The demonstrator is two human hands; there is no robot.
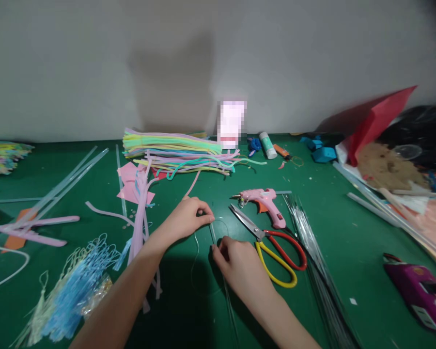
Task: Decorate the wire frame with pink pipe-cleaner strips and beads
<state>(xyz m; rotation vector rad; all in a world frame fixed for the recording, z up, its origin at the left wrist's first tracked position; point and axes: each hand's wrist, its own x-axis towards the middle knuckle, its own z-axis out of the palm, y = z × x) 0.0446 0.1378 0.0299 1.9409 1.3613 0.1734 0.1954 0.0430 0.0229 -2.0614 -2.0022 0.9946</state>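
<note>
Over the near middle of a green table (181,320), a thin pale strand (213,233) is held between two bare hands. Its far end is pinched by the thumb and fingers of the left hand (189,218); nearer, it is gripped between the thumb and curled fingers of the right hand (238,259). A fine, looping thread (197,244) is seen around them.

The thread could be snagged or tangled if a finger were passed through its loop. The strand could be kinked if the hands were pushed together. Scissors (259,233) lie just right of the right hand and could be knocked by a rightward sweep. The nozzle of a pink glue gun (263,198) is pointed left, so a burn might be caused if it is hot; its heat cannot be judged.

The fingertips are partly hidden, and the strand's material cannot be told. An upright bright panel (232,123) at the far side is blurred into blocks. A purple box (416,291) is cut off at right.
</note>
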